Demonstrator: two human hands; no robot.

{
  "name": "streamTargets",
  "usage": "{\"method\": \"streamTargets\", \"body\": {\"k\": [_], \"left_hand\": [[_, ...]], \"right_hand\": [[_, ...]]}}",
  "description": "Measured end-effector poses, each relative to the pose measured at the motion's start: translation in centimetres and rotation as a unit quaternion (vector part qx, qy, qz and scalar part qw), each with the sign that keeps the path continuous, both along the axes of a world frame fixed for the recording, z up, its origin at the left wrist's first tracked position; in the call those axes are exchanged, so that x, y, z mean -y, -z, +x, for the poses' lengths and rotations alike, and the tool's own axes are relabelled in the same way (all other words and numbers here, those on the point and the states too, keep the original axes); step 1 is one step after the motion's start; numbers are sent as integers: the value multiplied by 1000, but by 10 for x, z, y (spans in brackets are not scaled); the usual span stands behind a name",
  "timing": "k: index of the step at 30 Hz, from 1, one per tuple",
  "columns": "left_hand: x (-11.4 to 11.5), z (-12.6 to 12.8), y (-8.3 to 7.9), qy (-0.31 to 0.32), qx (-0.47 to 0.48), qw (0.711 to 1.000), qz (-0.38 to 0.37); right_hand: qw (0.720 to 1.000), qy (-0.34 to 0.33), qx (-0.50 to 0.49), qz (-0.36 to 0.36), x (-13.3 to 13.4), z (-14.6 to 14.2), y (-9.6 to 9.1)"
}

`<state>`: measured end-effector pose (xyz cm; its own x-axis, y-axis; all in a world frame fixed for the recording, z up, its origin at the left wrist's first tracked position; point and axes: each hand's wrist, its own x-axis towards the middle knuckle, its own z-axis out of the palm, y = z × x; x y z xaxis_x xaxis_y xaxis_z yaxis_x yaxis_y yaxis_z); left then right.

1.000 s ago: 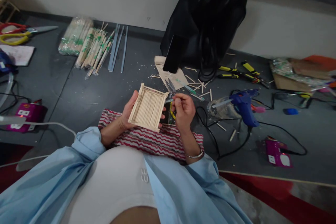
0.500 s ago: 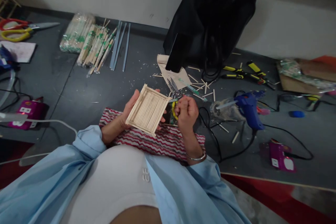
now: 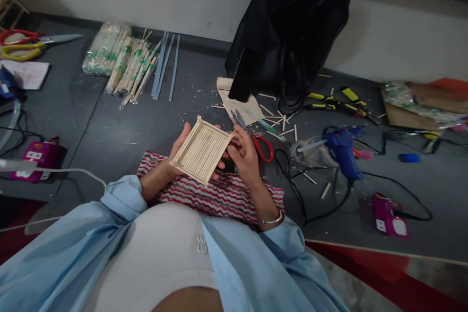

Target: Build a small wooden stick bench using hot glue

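A small shallow tray made of pale wooden sticks point(image 3: 203, 151) is held tilted above the striped cloth point(image 3: 215, 200). My left hand point(image 3: 179, 148) is closed round its left side, with fingertips showing beyond the far edge. At the tray's right corner is my right hand point(image 3: 245, 156), its fingers and thumb closed on the edge there. Scissors with a red handle point(image 3: 263, 148) lie on the table just right of that hand, their other handle hidden.
Ahead are a black bag point(image 3: 278, 39), a phone point(image 3: 242, 74) and scattered cut sticks point(image 3: 281, 119). To the right lie a blue glue gun point(image 3: 343, 151) with its cord and yellow-black pliers point(image 3: 325, 102). Wrapped chopsticks point(image 3: 133, 66) and large scissors point(image 3: 25, 48) lie to the left.
My right hand has let go of the scissors, which now lie on the table, and has moved left to the tray's corner. The tray has shifted slightly left.
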<state>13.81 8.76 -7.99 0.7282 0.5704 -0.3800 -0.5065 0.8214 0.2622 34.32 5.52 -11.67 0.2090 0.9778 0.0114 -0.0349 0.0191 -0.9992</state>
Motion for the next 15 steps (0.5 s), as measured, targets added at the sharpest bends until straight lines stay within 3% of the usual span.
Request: {"method": "streamTargets", "body": {"k": [3,7,11,15], "left_hand": [[11,-9,-3,8,-28,999,19],[19,-15,-4,-20,-49,997,48],[16,-8,-14,-30,-48,998,39],[-5,9,-16,-16,-42,999,18]], "right_hand": [[995,-70,-23,-70,1,-2,2],[991,-24,-60,-120,1,-2,2],[991,40,-121,-39,2,-1,-7],[985,81,-151,32,5,-1,-15]]}}
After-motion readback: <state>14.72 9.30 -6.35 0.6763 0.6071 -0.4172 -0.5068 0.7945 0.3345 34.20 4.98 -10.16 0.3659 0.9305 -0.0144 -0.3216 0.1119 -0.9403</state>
